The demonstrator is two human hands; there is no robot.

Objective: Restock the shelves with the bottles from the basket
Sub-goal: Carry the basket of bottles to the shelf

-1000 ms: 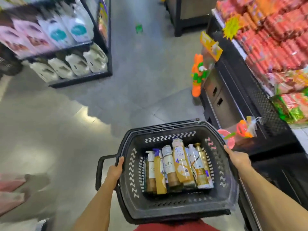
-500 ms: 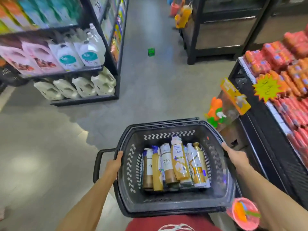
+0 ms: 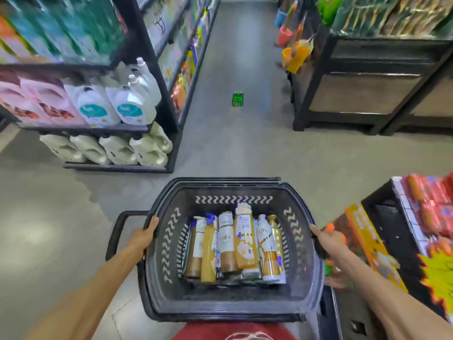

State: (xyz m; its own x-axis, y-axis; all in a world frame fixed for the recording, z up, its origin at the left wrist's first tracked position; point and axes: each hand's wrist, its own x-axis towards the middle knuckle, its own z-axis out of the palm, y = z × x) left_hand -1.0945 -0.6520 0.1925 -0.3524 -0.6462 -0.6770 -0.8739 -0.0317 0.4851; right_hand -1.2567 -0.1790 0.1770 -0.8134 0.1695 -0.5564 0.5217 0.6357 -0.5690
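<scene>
I carry a black plastic basket (image 3: 228, 300) in front of me at waist height. Several gold, brown and white bottles (image 3: 235, 246) lie side by side on its floor. My left hand (image 3: 143, 238) grips the basket's left rim, fingers curled over the edge. My right hand (image 3: 327, 242) grips the right rim the same way. A side handle (image 3: 117, 231) sticks out to the left of the basket.
A black shelf unit (image 3: 157, 99) with white jugs and pink packs stands at the left. An aisle runs ahead with a small green item (image 3: 237, 100) on the floor. Dark display stands (image 3: 367, 89) are at the right, one with red packets (image 3: 431, 204) close by.
The view has swung left and forward: the left shelf and the aisle ahead are nearer, the red-packet stand has slid to the right edge. Both hands keep their hold on the basket.
</scene>
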